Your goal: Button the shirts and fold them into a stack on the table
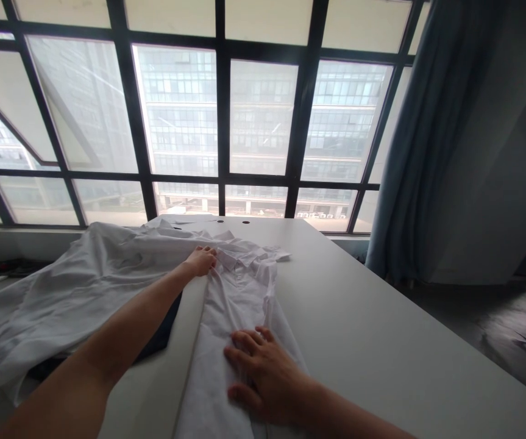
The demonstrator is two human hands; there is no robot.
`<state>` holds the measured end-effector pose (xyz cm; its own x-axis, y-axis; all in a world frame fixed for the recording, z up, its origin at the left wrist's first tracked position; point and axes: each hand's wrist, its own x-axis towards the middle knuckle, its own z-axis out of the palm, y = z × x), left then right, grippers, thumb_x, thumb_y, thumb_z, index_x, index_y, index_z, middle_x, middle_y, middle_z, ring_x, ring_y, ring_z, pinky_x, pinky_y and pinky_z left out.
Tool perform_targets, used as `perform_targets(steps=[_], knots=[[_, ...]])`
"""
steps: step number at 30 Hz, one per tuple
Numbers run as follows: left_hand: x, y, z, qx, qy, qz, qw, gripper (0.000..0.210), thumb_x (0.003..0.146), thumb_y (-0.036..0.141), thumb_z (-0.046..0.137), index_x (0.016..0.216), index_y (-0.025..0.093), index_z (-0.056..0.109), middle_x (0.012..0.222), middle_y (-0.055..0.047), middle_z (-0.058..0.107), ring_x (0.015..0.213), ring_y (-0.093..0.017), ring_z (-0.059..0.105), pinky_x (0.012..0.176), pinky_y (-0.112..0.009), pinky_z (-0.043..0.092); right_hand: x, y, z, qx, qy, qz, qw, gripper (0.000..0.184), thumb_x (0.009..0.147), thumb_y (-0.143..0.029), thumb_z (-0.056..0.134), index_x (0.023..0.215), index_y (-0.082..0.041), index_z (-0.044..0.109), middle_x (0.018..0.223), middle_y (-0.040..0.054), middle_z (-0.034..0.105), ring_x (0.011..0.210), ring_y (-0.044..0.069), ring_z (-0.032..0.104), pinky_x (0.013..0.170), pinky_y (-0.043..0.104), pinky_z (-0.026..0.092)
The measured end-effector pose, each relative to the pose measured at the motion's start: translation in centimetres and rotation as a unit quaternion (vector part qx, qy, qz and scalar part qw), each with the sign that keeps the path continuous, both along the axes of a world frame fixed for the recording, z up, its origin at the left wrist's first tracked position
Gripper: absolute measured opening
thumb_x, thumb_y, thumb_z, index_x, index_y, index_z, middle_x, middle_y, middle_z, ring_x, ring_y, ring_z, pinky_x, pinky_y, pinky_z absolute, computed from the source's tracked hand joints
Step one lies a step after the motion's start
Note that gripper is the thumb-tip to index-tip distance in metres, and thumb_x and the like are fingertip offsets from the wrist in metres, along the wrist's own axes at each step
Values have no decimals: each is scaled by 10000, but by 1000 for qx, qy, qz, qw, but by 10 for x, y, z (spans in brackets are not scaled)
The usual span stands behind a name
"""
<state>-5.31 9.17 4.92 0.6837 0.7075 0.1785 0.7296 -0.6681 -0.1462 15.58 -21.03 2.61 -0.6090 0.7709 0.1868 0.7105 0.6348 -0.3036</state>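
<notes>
Head view: from where I stand, the white shirt (235, 296) lies lengthwise on the white table (358, 317), below the right hand (269, 378), whose fingers are spread. The left hand (202, 261) is at the shirt's far end, beside the collar (227, 260); whether it pinches, I cannot tell. The shirt looks narrow, softly wrinkled.
</notes>
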Motion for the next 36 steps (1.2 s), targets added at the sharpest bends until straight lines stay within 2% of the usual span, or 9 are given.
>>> perform_targets(steps=[3, 5, 9, 14, 19, 22, 27, 32, 36], knots=[[13, -19, 5, -31, -3, -53, 998, 181, 809, 135, 581, 805, 197, 752, 1151, -107, 689, 1144, -293, 550, 1086, -544, 263, 0, 1, -1, 8, 7, 6, 1000, 571, 908, -584, 489, 1365, -243, 521, 1398, 118, 520, 1285, 291, 466, 1152, 502, 203], [26, -34, 5, -65, 9, -99, 993, 181, 857, 216, 577, 814, 212, 753, 971, -68, 738, 1021, -242, 611, 1111, -521, 238, 0, 1, -2, 13, 8, 7, 1000, 565, 904, -584, 499, 1352, -240, 532, 1383, 118, 530, 1280, 289, 471, 1149, 501, 211], [44, -54, 5, -158, 68, -157, 973, 155, 772, 396, 725, 753, 245, 757, 715, 12, 735, 731, -154, 638, 1061, -413, 328, -1, 2, -1, 15, 9, 7, 1000, 555, 904, -562, 520, 1352, -234, 533, 1378, 120, 533, 1291, 295, 461, 1147, 518, 204], [45, -54, 12, -206, 78, -175, 960, 81, 756, 303, 747, 739, 225, 755, 730, 14, 740, 689, -136, 639, 917, -300, 424, -1, 1, 1, 24, 17, 22, 999, 567, 902, -585, 516, 1333, -216, 547, 1365, 122, 548, 1309, 288, 445, 1162, 511, 170], [38, -56, -1, -120, 23, -207, 971, 187, 795, 393, 743, 798, 207, 726, 944, -38, 721, 953, -212, 639, 953, -326, 421, 2, 3, -1, 22, 34, 53, 998, 620, 911, -649, 459, 1346, -214, 536, 1392, 127, 545, 1333, 264, 436, 1179, 488, 145], [29, -53, -23, -29, -33, -160, 986, 323, 814, 479, 709, 965, 194, 698, 1216, -111, 638, 1167, -289, 555, 1034, -417, 389, 3, 4, -2, 15, 33, 58, 998, 642, 902, -670, 453, 1350, -218, 538, 1408, 128, 538, 1342, 269, 434, 1184, 495, 138], [9, -29, -60, 75, -160, 29, 984, 482, 966, 428, 465, 1372, 169, 485, 1516, -180, 385, 1394, -326, 352, 1136, -512, 277, 3, 5, -4, 12, 19, 58, 998, 674, 896, -682, 453, 1379, -217, 525, 1430, 135, 523, 1365, 273, 412, 1192, 499, 125], [6, -2, -83, -23, -135, 93, 986, 562, 999, 448, 317, 1466, 140, 372, 1567, -183, 309, 1455, -316, 259, 1139, -501, 263, 3, 5, -3, 7, 12, 56, 998, 690, 885, -682, 475, 1398, -223, 513, 1433, 138, 520, 1351, 275, 431, 1194, 499, 127], [11, 6, -80, -98, -90, 108, 985, 585, 1012, 419, 240, 1486, 91, 341, 1568, -222, 269, 1455, -320, 263, 1117, -500, 287, 4, 4, -1, -15, 21, 57, 998, 711, 880, -688, 478, 1427, -234, 482, 1463, 132, 489, 1374, 279, 403, 1196, 504, 109]])
